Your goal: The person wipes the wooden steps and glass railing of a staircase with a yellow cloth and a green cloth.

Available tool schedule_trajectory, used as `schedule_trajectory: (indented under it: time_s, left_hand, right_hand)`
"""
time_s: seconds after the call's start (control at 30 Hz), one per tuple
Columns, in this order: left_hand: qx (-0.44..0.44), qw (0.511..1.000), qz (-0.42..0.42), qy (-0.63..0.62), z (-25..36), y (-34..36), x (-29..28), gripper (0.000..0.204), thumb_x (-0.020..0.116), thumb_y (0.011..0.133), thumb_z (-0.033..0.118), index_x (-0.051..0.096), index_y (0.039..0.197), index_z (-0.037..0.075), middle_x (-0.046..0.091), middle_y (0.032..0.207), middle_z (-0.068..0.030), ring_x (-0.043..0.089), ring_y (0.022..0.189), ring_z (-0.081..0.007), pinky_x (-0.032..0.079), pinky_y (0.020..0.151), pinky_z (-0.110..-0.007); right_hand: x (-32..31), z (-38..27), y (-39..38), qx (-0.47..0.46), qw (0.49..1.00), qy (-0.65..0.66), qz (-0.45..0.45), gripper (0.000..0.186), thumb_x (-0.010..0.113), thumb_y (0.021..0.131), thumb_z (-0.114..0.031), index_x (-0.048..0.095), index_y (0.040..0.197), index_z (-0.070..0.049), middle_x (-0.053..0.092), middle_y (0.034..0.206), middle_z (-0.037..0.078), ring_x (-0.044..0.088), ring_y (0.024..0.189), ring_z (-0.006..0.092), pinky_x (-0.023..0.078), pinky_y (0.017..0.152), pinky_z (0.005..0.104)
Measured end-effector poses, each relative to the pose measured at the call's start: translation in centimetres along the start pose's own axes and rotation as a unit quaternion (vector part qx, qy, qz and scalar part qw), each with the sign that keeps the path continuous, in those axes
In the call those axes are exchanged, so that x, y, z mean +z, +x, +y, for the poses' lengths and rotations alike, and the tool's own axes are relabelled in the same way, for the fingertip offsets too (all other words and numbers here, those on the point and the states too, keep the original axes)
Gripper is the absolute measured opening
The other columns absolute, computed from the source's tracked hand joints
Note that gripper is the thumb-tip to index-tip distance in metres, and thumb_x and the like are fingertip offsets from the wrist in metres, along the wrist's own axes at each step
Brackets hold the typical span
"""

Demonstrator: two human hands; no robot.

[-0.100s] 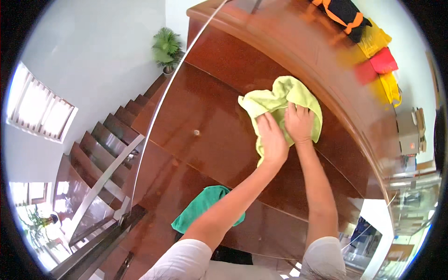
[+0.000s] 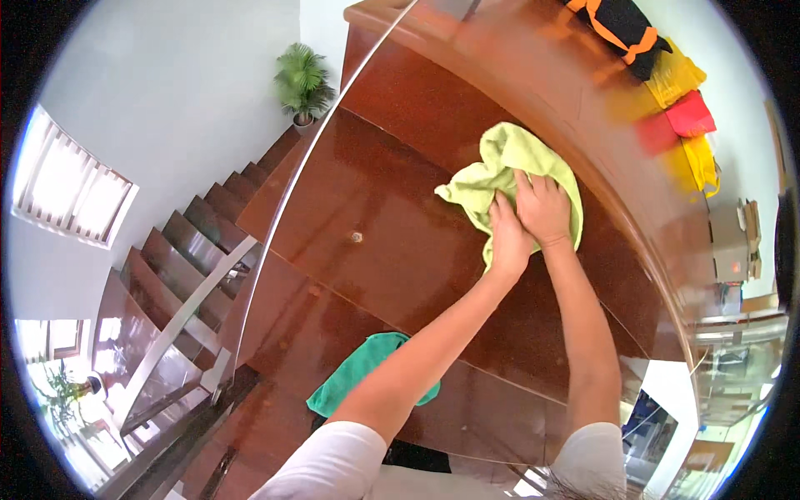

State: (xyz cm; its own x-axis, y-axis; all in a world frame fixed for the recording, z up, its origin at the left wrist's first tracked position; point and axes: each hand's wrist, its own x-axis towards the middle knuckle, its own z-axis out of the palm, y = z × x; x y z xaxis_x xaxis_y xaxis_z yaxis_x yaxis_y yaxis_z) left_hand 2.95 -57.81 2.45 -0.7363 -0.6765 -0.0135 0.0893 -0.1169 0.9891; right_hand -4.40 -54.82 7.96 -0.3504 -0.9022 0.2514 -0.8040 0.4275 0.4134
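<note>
A crumpled yellow-green cloth [image 2: 502, 167] lies on the reddish-brown glossy wooden surface [image 2: 392, 200], close to its raised rounded ledge. Both arms reach forward to it from the lower edge. My left hand [image 2: 510, 239] grips the cloth's near part, its fingers pointing away from me. Beside it, slightly farther and to the right, my right hand [image 2: 546, 210] presses and holds the cloth with bent fingers. The two hands nearly touch, and folds of cloth bunch up beyond them. A green cloth [image 2: 364, 367] lies on a nearer section, partly hidden behind my left forearm.
A thin clear panel edge [image 2: 293, 179] curves past on the left; beyond it brown stairs [image 2: 196, 237] with a metal handrail [image 2: 179, 325] descend. A potted plant [image 2: 302, 79] stands by the wall. On the upper ledge sit a black bag with orange straps [image 2: 621, 33] and red and yellow bags [image 2: 690, 114].
My hands and the yellow-green cloth have shifted a little to the right. The hands have come closer together, and the cloth's folds have changed shape. The green cloth stays put.
</note>
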Motion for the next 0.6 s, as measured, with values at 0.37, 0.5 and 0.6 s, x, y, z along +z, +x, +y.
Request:
schedule_trajectory:
  time_s: [0.37, 0.5, 0.6]
  left_hand:
    - [0.07, 0.982, 0.174, -0.012, -1.5, 13.5, -13.2, 0.083, 0.055, 0.079, -0.007, 0.007, 0.147, -0.004, 0.038, 0.13, -0.032, 0.04, 0.121, -0.0429, 0.035, 0.103, -0.042]
    - [0.013, 0.859, 0.057, -0.509, -1.0, 19.0, -20.0, 0.068, 0.053, 0.087, -0.005, 0.02, 0.145, 0.0, 0.041, 0.137, -0.0174, 0.043, 0.122, -0.0267, 0.038, 0.102, -0.037]
    - [0.038, 0.968, 0.105, -0.226, 0.0, 19.0, -20.9, 0.067, 0.058, 0.081, -0.007, 0.029, 0.141, 0.003, 0.045, 0.134, -0.0175, 0.047, 0.12, -0.0278, 0.041, 0.1, -0.038]
  right_hand:
    - [-0.6, -9.6, 17.1, -0.192, 0.96, 0.081, 0.189, 0.049, 0.054, 0.086, -0.022, 0.048, 0.133, -0.008, 0.054, 0.124, 0.01, 0.055, 0.111, 0.0249, 0.046, 0.092, 0.0344]
    - [-0.6, -13.5, 23.9, -0.162, 0.951, 0.176, 0.197, 0.038, 0.056, 0.083, -0.015, 0.059, 0.119, -0.005, 0.057, 0.125, 0.012, 0.054, 0.114, 0.0243, 0.043, 0.1, 0.0335]
    - [0.9, -15.5, 25.8, -0.113, 0.988, 0.052, 0.091, 0.038, 0.054, 0.086, -0.015, 0.057, 0.123, -0.006, 0.057, 0.128, 0.01, 0.051, 0.122, 0.0216, 0.04, 0.106, 0.033]
